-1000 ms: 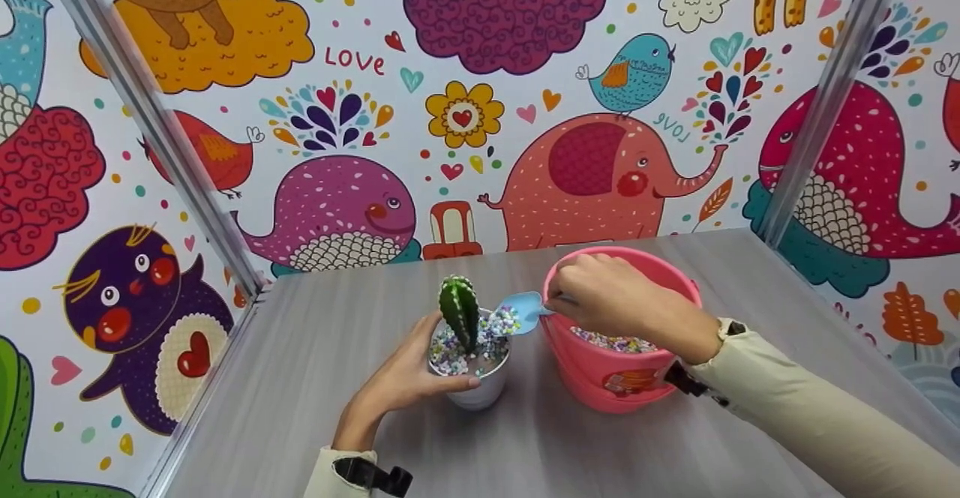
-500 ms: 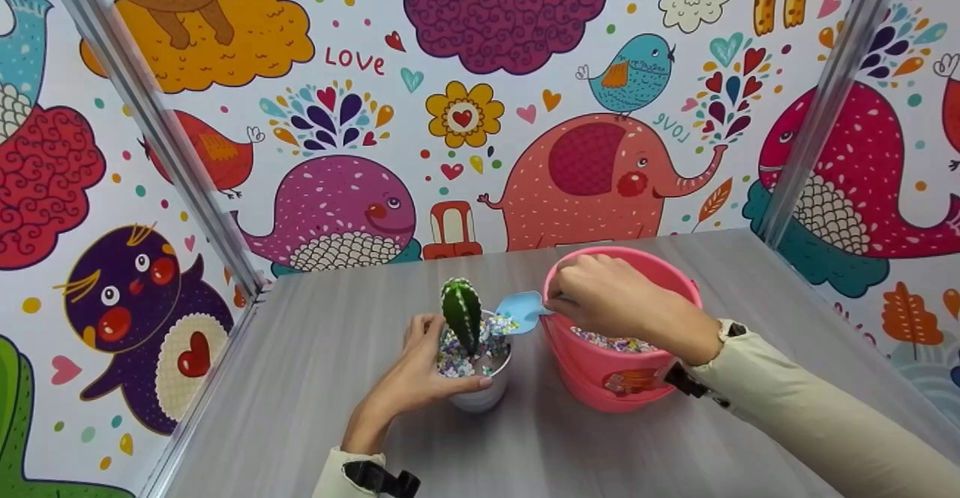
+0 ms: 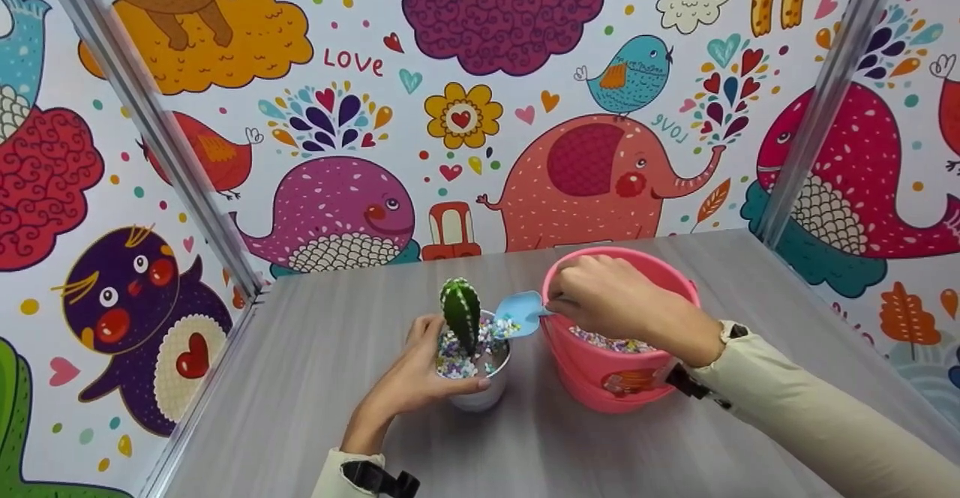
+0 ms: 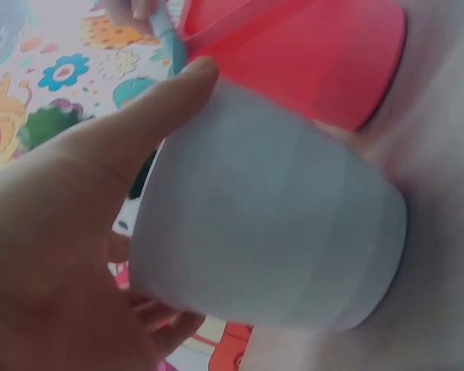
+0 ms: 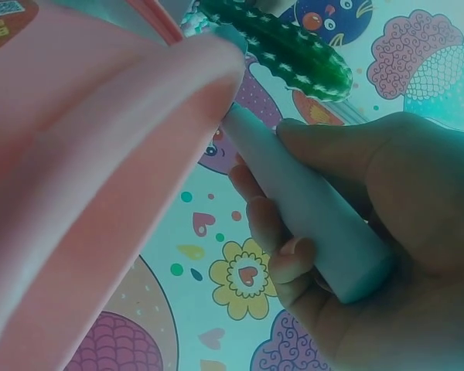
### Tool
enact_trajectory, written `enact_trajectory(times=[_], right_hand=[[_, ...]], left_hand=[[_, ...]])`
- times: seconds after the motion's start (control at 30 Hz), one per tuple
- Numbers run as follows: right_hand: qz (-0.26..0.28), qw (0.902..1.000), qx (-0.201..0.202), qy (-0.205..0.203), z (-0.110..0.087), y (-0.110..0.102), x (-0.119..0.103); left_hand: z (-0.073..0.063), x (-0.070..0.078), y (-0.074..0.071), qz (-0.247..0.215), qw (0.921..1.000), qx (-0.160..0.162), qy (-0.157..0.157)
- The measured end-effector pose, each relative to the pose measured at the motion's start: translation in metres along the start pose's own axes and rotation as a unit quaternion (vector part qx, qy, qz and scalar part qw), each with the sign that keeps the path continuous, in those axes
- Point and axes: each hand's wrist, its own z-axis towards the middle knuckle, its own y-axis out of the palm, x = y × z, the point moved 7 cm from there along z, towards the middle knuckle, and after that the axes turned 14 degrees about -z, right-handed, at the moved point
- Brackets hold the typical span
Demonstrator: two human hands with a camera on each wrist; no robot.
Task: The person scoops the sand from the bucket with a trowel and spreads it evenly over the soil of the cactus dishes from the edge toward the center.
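Observation:
My left hand [image 3: 420, 370] grips a white flowerpot [image 4: 271, 209] round its near left side, thumb at the front of the rim and fingers behind. A ribbed green cactus [image 3: 460, 314] with white spots stands in the pot among small coloured pebbles [image 3: 459, 363]. My right hand [image 3: 611, 295] holds a light-blue toy shovel [image 3: 523, 310], its fingers curled round the handle [image 5: 301, 201]. The shovel's blade tilts down over the pot's right rim, with some pebbles at its tip. In the right wrist view the bucket's rim hides most of the blade.
A pink bucket [image 3: 600, 389] stands right of the pot, with coloured pebbles [image 3: 615, 340] inside; my right forearm crosses above its rim. Both sit on a grey wood-grain table [image 3: 300, 378]. Cartoon-printed walls [image 3: 465, 48] enclose the back and sides, with metal posts at the corners.
My left hand shifts slightly right and its fingers close further round the back of the pot. Pebbles on the shovel have become fewer. The right hand stays nearly still.

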Motion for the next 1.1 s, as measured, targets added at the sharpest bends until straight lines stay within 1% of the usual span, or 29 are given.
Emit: enact_trajectory(times=[0.13,0.23,0.3,0.47,0.57,0.63,0.83,1.0,1.1], right_hand=[[0.001,1.0,-0.002,0.001,-0.0007,0.0,-0.0002],[0.001,1.0,-0.002,0.003,-0.0014,-0.0003,0.0001],[-0.003,1.0,0.0,0.003,-0.002,-0.0009,-0.0001],[-0.016,0.9999,0.001,0.001,-0.0019,-0.0015,-0.0017],[-0.016,0.9999,-0.001,0.002,-0.0014,-0.0019,-0.0023],[-0.017,0.9999,0.0,0.001,-0.0014,-0.0025,-0.0026],[-0.007,0.9999,0.002,-0.008,-0.0009,-0.0032,-0.0031],[-0.004,0.9999,0.001,-0.015,-0.0009,-0.0033,-0.0037],[-0.007,0.9996,0.011,-0.023,-0.0007,-0.0044,-0.0052]], left_hand=[[-0.0001,0.0032,0.0037,0.02,0.9995,0.021,-0.007],[0.001,0.0038,0.0041,0.023,0.9995,0.02,-0.004],[0.0015,0.0033,0.0031,0.016,0.9998,0.009,0.002],[0.0018,0.0003,-0.0018,-0.003,0.9992,-0.027,0.031],[0.0013,-0.0003,-0.0043,-0.013,0.9984,-0.039,0.04],[0.001,0.0002,-0.0051,-0.014,0.9985,-0.037,0.039],[0.0003,0.0021,-0.0027,0.0,0.9997,-0.015,0.019],[0.0004,0.0047,-0.0007,0.005,0.9999,-0.003,0.015],[0.0007,0.0056,0.0,0.01,0.9998,0.004,0.014]])
